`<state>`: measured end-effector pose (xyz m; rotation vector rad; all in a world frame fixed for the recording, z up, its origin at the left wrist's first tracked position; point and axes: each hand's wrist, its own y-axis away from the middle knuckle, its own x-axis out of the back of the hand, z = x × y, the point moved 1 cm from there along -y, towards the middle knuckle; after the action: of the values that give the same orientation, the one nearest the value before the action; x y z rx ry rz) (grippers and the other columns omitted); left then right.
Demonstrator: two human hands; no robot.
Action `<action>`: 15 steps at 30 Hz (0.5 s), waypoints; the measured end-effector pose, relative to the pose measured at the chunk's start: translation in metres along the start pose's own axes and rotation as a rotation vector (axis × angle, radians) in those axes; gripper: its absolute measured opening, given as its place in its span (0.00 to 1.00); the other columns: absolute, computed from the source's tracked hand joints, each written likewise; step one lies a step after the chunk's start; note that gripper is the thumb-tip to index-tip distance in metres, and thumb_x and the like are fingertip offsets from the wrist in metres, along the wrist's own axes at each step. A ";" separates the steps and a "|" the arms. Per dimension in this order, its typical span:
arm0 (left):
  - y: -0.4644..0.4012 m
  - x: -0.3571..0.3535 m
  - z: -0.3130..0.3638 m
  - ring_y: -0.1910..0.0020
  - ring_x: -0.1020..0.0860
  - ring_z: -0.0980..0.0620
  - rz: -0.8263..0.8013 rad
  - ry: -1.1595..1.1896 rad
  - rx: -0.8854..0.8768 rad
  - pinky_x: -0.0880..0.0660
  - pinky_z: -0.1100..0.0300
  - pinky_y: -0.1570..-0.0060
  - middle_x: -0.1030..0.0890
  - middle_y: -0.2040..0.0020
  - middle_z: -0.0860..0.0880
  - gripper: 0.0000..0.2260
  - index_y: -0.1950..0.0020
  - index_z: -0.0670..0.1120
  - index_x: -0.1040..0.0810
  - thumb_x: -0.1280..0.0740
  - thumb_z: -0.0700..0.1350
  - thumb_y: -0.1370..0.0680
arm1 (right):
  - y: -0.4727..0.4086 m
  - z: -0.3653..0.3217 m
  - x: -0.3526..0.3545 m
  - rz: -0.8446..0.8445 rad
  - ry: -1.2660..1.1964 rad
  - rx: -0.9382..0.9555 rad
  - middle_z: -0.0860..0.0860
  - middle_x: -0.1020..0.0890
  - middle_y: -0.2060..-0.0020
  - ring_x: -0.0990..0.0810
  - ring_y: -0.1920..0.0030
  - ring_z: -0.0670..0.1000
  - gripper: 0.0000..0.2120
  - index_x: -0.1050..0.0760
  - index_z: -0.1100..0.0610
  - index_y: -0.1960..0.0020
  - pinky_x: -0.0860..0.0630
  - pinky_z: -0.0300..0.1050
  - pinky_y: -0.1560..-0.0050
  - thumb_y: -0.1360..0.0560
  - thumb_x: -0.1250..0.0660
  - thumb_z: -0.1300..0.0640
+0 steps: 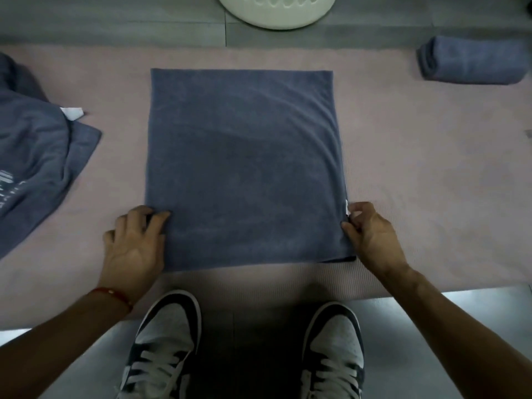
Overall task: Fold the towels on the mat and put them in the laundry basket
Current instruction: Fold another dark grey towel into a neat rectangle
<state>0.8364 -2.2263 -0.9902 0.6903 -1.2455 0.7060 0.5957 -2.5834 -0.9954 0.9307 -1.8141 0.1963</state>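
1. Grey floor, pink mat (403, 156) laid across it; I stand at its near edge, shoes (247, 349) on the floor just short of it.
2. Towel (244, 168) in hand: grey-blue, spread flat mid-mat, roughly square, looks already folded once. A few diagonal creases run toward its right edge.
3. My left hand (135, 243) sits at the near-left corner, fingers curled onto the cloth, thumb on top. Looks like a pinch on the edge; the grip underneath is hidden.
4. My right hand (371, 234) is at the near-right edge, fingertips drawn together on the hem beside a small white tag (346, 207).
5. Step, as I judge it: mid-fold. Both near corners taken, next fold not yet made.
6. Next move calls for lifting both corners together, carrying them to the far edge, matching corners, then smoothing the creases so the layers lie even.
7. Outward: a rolled towel (472, 59) lies at the mat's far right, done but not yet in the basket.
8. A loose heap (34, 156) of the same cloth lies at the left, waiting.
9. Basket (276, 10), white, stands on the floor beyond the mat's far edge, well apart from my hands. Only its rim shows; contents unseen.
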 end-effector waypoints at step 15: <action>0.004 0.010 -0.022 0.49 0.19 0.46 -0.180 0.643 0.611 0.24 0.52 0.42 0.16 0.52 0.46 0.18 0.39 0.46 0.22 0.23 0.44 0.27 | 0.015 -0.012 0.007 -0.173 0.073 -0.233 0.51 0.20 0.54 0.22 0.57 0.52 0.19 0.26 0.57 0.43 0.28 0.44 0.58 0.24 0.28 0.45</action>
<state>0.8480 -2.2058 -0.9845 0.9556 -0.3615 1.0656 0.5926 -2.5706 -0.9797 0.8964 -1.6397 -0.0872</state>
